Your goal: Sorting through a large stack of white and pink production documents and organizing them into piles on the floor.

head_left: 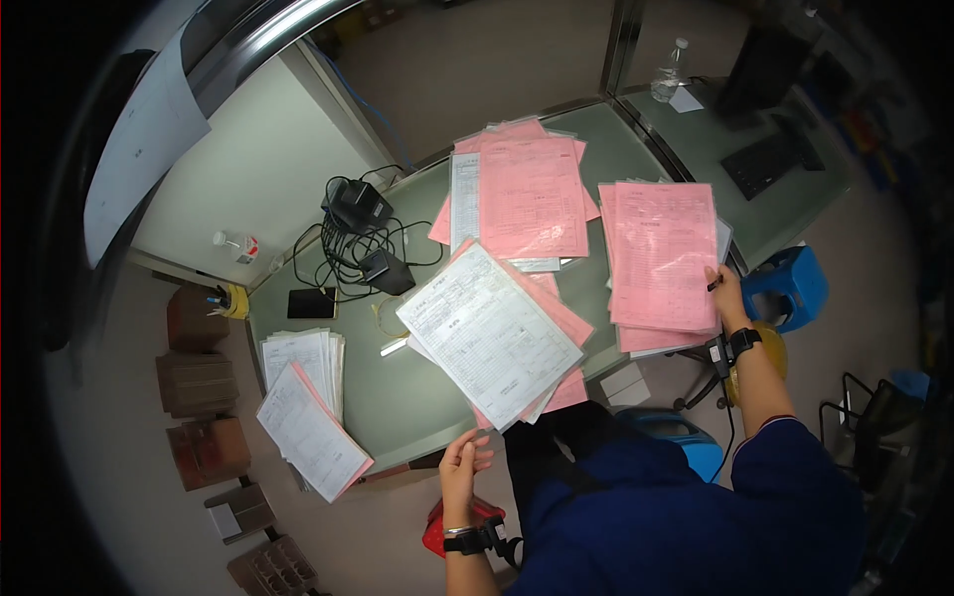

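My left hand [465, 465] is in front of the table's near edge, its fingers apart and slightly curled, with nothing in them. Just above it lies a slanted stack topped by a white printed form [492, 338] in a clear sleeve, with pink sheets showing beneath. At the right, my right hand [730, 300] is closed at the right edge of a stack of pink forms [664, 253]. A small dark pen-like object [715, 284] shows at its fingertips; its full shape is hidden. Farther back rests another pile of pink forms [534, 199], with a white sheet sticking out.
Black adapters with tangled cables [373, 233] lie at the back left, near a black flat device [312, 303]. More papers [313, 432] overhang the near left edge. A bottle [237, 245], a yellow pen holder [235, 301] and blue stools [787, 288] stand around.
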Tool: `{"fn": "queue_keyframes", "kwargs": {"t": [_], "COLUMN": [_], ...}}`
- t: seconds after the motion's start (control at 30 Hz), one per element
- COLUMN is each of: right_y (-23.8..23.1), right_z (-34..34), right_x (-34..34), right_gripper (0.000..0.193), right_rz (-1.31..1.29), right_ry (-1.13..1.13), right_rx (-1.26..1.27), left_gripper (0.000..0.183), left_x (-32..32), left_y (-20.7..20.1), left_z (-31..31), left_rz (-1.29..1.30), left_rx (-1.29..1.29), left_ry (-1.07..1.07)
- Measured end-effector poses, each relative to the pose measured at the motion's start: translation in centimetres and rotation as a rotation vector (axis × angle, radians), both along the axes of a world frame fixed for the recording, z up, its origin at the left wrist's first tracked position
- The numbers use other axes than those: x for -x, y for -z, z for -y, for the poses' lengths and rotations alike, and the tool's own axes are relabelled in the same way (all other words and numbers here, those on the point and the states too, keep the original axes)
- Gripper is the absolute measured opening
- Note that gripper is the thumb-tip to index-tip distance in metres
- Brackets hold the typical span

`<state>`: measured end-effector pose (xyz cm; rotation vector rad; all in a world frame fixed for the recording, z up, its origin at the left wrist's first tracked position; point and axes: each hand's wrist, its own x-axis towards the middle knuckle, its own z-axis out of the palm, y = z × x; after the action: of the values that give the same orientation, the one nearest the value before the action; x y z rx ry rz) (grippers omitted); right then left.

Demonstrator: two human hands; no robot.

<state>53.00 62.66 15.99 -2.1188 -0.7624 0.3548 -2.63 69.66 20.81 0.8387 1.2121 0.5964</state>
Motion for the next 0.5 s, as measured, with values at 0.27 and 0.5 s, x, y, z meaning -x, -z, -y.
{"fn": "queue_keyframes", "kwargs": {"t": [0.27, 0.5], "right_y": [1.6, -2.3], "right_z": [-1.4, -9.6], "right_x": [2.1, 26.3], "right_gripper": [0.041, 0.049], "right_rz": [0.165, -0.037], "right_ry": [-0.131, -0.994], "right_rx": [-0.181, -0.013], "left_gripper": [0.027, 0.025], "left_x": [2.6, 7.8], "left_y": [2.7, 2.7], "left_z": [1.3, 3.7], "left_rz": [-0.07, -0.048], "left_rx": [0.034, 0.004], "left_ry": [-0.151, -0.429]}}
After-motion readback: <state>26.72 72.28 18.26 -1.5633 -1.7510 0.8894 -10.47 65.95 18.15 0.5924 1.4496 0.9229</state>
